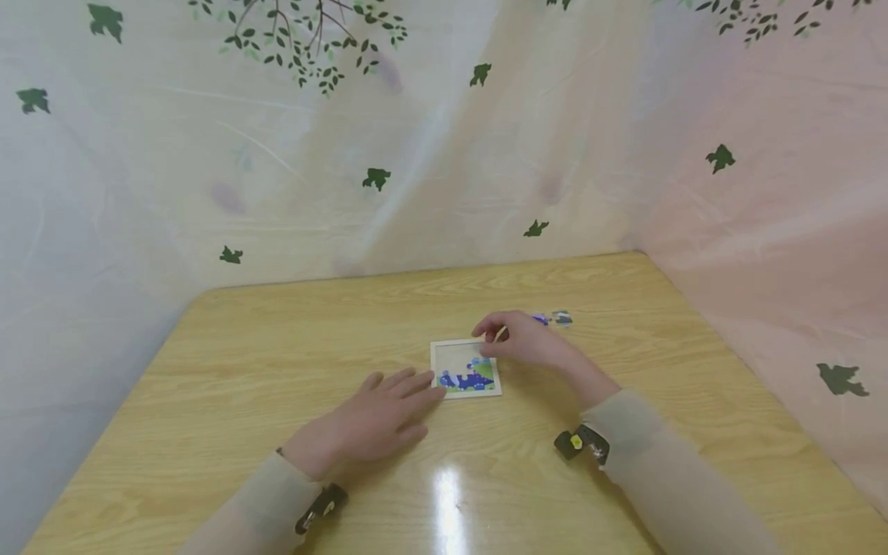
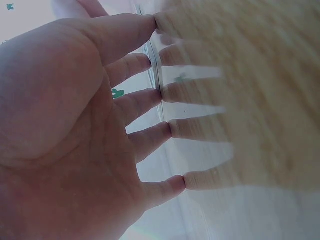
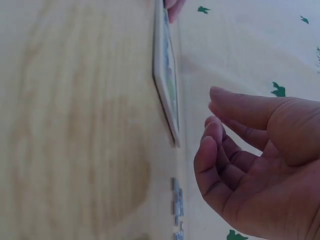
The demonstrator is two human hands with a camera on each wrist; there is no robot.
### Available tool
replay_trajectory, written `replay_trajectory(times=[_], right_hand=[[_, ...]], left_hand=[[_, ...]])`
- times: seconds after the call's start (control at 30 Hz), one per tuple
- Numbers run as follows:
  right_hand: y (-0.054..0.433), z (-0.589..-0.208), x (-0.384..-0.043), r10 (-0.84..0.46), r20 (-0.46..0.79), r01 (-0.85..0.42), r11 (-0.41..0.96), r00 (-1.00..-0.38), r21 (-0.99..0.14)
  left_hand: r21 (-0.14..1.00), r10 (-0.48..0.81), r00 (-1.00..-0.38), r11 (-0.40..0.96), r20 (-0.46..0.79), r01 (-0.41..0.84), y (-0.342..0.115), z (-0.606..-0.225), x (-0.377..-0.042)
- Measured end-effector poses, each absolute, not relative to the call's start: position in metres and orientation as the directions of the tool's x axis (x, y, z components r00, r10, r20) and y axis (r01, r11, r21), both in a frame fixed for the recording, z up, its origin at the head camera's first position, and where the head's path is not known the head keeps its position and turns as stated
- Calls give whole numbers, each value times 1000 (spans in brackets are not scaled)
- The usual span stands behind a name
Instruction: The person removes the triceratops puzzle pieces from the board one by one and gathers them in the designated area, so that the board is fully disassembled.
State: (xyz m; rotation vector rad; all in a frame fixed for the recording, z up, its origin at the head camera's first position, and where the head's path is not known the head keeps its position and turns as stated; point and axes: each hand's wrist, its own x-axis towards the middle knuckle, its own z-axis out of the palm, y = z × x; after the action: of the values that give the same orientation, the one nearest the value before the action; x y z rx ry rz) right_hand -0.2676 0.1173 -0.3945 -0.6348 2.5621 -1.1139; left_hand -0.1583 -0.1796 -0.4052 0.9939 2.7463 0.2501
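head view: left hand [image 1: 375, 420] is spreading fingers at the puzzle frame's [image 1: 472, 395] near left corner; right hand [image 1: 520, 339] is hovering, loosely curling, showing no piece; near side is looking filled, far left unfilled; loose pieces [image 1: 562, 317] are lying toward the tabletop's [image 1: 312, 331] far right corner

text: none legible; labels, brands: none legible; numbers, signs: none legible

Two hands, one left [image 1: 371, 420] and one right [image 1: 523, 339], were over one wood-grain table [image 1: 312, 331]. One jigsaw tray [image 1: 454, 354] lay at the left fingertips; at least two loose jigsaw pieces [image 1: 563, 317], partly hidden, lay right of the right fingers. Behind the fingers were two wrist cameras [image 1: 569, 445]; beyond them, eight whole green silhouettes [image 1: 377, 178].
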Motion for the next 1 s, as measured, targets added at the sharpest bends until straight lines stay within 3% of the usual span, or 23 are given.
replay_trajectory(times=[0.37,1.0], right_hand=[[113,-398,-262,-532,-153,-280,643,-833,-713],[109,-401,-261,-513,-176,-283,691,-840,-665]], left_hand=[[229,658,-742,747,-129,624,-179,-404,-159],[235,654,-745,751,-134,617,-180,-404,-159]])
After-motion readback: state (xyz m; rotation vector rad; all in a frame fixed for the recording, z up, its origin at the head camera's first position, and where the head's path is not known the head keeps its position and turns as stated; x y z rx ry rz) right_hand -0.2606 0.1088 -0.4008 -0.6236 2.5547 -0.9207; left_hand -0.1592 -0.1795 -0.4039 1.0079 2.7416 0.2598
